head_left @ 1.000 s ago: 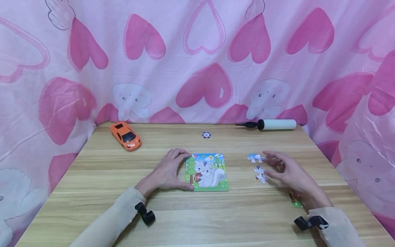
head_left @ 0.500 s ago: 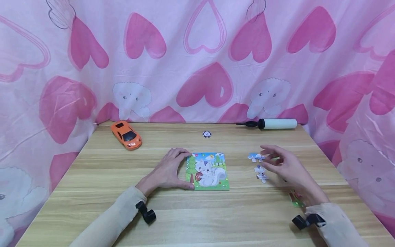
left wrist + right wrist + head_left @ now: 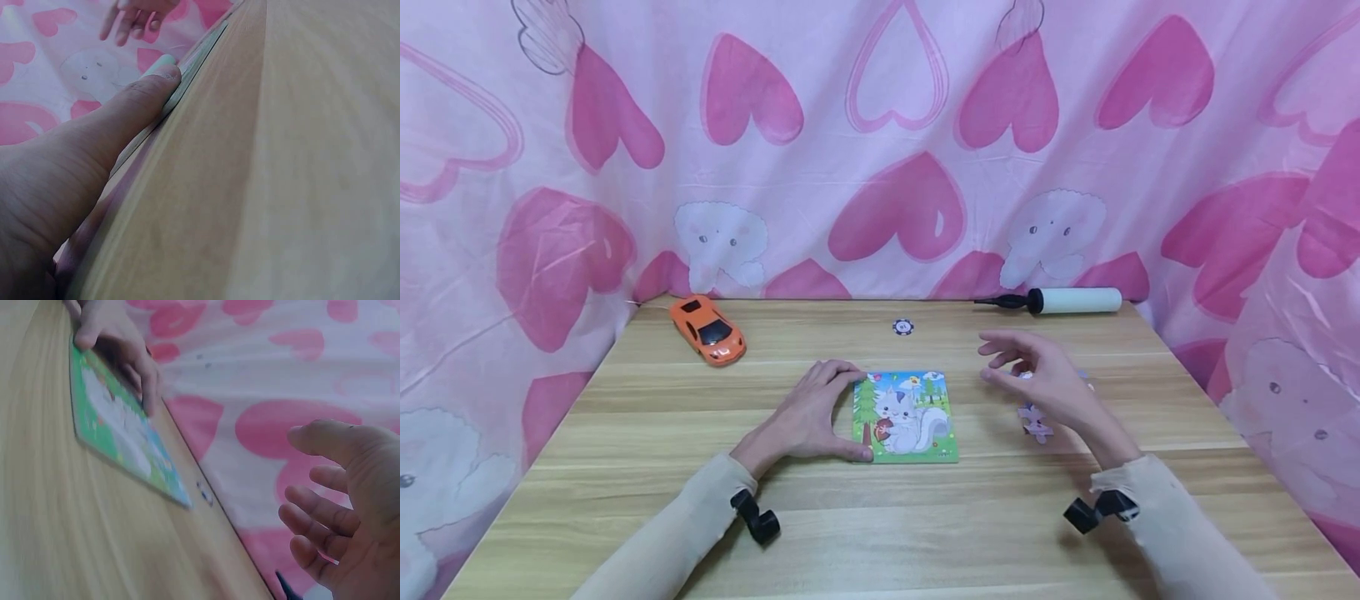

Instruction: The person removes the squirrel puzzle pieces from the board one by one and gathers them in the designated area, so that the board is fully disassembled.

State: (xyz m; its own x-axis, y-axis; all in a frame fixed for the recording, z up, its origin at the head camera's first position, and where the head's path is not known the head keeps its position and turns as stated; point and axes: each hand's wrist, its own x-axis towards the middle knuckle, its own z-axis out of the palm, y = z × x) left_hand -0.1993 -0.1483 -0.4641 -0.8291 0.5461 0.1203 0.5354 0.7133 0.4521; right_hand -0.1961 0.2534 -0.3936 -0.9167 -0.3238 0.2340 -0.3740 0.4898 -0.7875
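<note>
A square jigsaw puzzle [image 3: 917,425] with a white squirrel picture lies flat on the table. My left hand [image 3: 801,412] holds its left side, thumb at the near corner and fingers at the far one. In the left wrist view the thumb [image 3: 134,106] presses along the puzzle's edge. To the right of the puzzle, my right hand [image 3: 1041,375] hovers with relaxed fingers and nothing in them. Below that hand lies a loose puzzle piece [image 3: 1036,425]; other pieces are mostly hidden behind the hand and forearm.
An orange toy car [image 3: 707,330] stands at the back left of the wooden table [image 3: 880,525]. A poker chip [image 3: 903,327] lies behind the puzzle, and a hand pump [image 3: 1078,300] rests at the back right. A pink heart-patterned curtain [image 3: 895,208] hangs behind.
My right hand has moved left and slightly away from me, off the loose pieces and toward the puzzle, with its fingers empty. The left hand and puzzle have stayed put.
</note>
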